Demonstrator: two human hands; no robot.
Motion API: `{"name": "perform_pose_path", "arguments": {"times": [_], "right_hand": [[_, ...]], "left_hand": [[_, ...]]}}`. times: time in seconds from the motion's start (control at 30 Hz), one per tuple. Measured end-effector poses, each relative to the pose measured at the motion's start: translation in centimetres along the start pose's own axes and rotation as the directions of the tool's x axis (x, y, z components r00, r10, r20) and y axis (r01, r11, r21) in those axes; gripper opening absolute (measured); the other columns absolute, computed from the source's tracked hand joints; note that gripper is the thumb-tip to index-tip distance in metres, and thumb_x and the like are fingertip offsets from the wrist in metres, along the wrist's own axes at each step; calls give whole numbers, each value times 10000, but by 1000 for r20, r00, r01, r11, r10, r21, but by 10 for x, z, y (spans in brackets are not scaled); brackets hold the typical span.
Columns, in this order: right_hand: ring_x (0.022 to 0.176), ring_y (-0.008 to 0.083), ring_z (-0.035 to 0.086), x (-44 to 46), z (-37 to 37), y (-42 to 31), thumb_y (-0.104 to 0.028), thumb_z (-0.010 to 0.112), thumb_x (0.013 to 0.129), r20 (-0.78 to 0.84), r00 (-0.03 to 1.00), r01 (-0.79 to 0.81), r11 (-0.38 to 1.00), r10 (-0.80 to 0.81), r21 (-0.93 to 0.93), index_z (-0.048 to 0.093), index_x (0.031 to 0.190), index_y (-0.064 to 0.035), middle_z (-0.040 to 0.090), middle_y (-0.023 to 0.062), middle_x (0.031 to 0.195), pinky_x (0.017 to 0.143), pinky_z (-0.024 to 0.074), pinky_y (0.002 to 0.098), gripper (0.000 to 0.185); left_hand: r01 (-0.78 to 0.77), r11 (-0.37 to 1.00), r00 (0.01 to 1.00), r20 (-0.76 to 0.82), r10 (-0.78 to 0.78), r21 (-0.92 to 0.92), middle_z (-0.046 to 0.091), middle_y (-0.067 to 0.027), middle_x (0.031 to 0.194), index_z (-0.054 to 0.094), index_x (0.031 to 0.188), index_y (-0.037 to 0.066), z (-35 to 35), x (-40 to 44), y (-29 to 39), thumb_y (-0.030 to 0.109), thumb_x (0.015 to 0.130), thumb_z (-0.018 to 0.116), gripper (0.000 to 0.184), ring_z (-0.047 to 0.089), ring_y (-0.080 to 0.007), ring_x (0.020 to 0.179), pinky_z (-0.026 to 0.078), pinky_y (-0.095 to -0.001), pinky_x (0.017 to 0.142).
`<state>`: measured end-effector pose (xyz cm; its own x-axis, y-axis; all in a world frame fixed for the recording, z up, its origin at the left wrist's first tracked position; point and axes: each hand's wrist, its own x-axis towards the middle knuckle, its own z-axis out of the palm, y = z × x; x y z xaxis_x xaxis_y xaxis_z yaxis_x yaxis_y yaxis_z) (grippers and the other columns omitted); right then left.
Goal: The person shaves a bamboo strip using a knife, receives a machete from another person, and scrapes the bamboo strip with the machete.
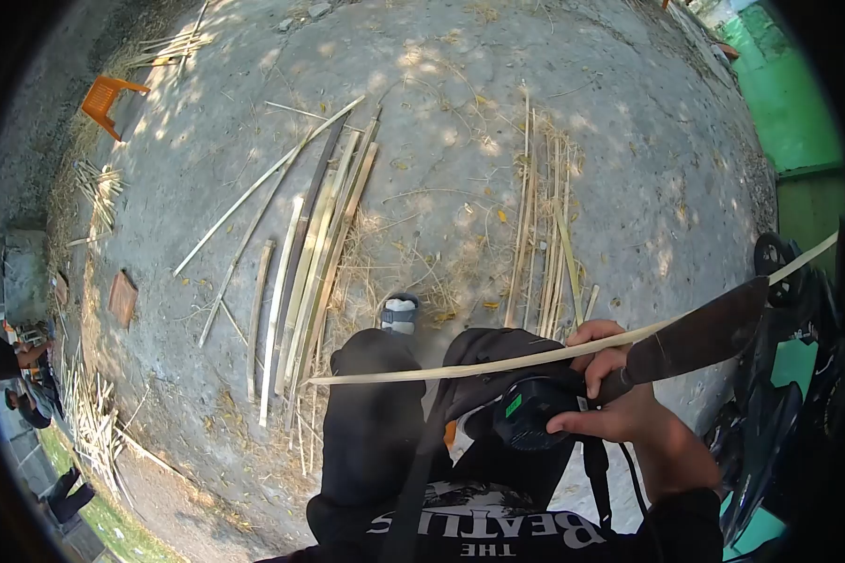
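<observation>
My right hand (629,403) is closed round the handle of a broad, dark-bladed machete (699,333), whose blade points out to the right. A long pale bamboo strip (469,367) runs across my knees and passes at the fingers of the same hand, along the machete's blade; it appears to be held there too. The thumb touches a round black device (533,413) with a small green display, at my lap. Cables hang below it. My left hand is not in view.
Long bamboo pieces (321,249) lie in a bundle ahead on the left, thinner strips (556,225) ahead on the right. Cut pieces (94,422) are heaped at far left, near other people (30,375). An orange chair (108,101) stands at upper left. Motorcycles (770,413) are at right.
</observation>
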<state>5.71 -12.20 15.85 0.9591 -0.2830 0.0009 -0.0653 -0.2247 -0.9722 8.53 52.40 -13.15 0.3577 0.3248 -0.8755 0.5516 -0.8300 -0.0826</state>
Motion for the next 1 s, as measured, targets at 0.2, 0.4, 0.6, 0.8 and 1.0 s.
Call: {"name": "perform_pose_path", "arguments": {"times": [0.2,0.4,0.6,0.8,1.0], "right_hand": [[1058,189,587,-54,29,38,-189,1022,675,-40,997,68,996,-70,-55,546,789,-121,584,89,1118,790,466,339,494],[886,142,575,-115,95,42,-243,1007,696,-101,991,77,985,-93,-154,622,1066,-84,578,19,935,759,469,306,557],[1146,264,595,-151,170,12,-252,1023,668,-52,991,-132,977,125,-169,543,828,-99,551,142,1287,935,479,373,529],[1159,251,592,-183,201,32,-284,1018,683,-78,985,-169,965,156,-203,511,803,-93,589,151,1263,933,480,373,555],[1113,198,577,-186,213,66,-236,1028,665,-162,975,-138,985,154,106,500,853,-106,604,108,1163,965,464,345,575]], "left_hand": [[-215,935,973,145,180,282,736,-180,1082,670,1229,43,-72,75,33,219,822,811,465,734,-212,1033,607,-405,860],[-669,423,516,-28,856,610,717,-200,1105,680,1218,23,-181,-20,165,214,862,789,419,730,-266,968,588,-398,849],[-797,-603,-577,238,781,48,671,-204,1117,622,1211,-26,-104,-214,286,312,1002,674,401,663,-369,999,523,-442,876],[-915,-399,-265,833,485,-59,681,-154,938,657,1190,-22,-60,-175,290,399,1116,507,453,679,-261,853,529,-373,770],[-968,-159,-250,705,663,-194,654,-53,893,639,1178,-1,-77,-165,242,264,1082,614,283,629,-125,806,509,-303,712]]}}
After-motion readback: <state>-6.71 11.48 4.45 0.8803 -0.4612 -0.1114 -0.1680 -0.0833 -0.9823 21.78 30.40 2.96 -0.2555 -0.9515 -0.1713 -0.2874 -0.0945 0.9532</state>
